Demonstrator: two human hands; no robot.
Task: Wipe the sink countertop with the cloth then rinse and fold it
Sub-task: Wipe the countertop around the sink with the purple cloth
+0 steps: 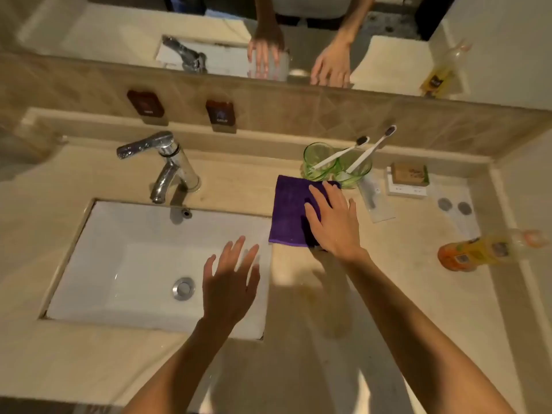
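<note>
A purple cloth (291,207), folded into a square, lies flat on the beige countertop (403,294) just right of the white sink basin (119,258). My right hand (334,221) rests palm-down on the cloth's right half, fingers spread and pointing toward the back wall. My left hand (230,282) hovers above the basin's right side with its fingers apart and nothing in it. A chrome faucet (167,165) stands behind the basin, and no water is visibly running.
Two green glasses (337,164) holding toothbrushes stand right behind the cloth. Further right lie a wrapped packet (372,198), a small box (407,177) and an orange bottle (475,249) on its side. A mirror (209,40) runs along the back wall.
</note>
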